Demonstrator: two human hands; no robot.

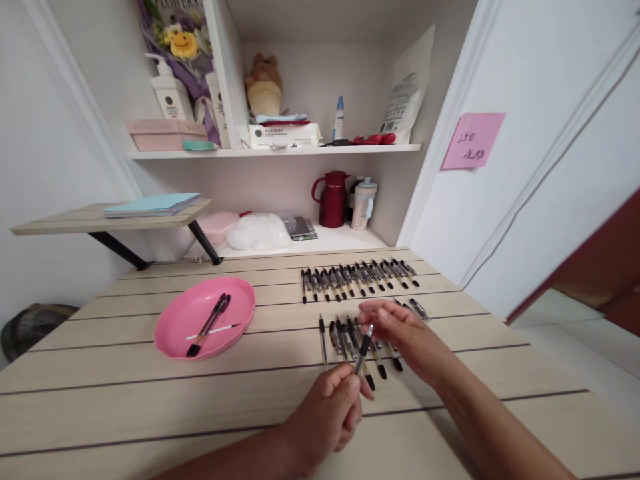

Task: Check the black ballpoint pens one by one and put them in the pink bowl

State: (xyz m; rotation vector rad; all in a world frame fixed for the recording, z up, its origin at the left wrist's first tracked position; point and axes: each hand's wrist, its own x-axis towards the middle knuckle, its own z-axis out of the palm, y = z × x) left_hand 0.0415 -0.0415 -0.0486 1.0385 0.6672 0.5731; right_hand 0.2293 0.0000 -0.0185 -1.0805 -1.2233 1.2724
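Observation:
My left hand point(333, 410) is closed around the lower part of a black-gripped pen point(365, 348), whose bare silver tip points up and away from me. Just beyond that tip is my right hand point(400, 330), its fingers loosely curved and apart, with nothing visible in them. Beneath both hands lies a row of pens and black caps point(335, 337), partly covered by my right hand. Farther back runs a longer row of pens point(360, 279) with loose caps between them. To the left, a pink scalloped tray point(167, 333) holds two pens point(210, 323) and a thin white refill point(210, 332).
The slatted wooden table point(150, 413) meets a white shelf unit point(280, 152) at the back. A red jug point(333, 200) and a speckled tumbler point(364, 203) stand on its lower level. At left, a small raised stand point(65, 223) carries blue paper point(155, 202).

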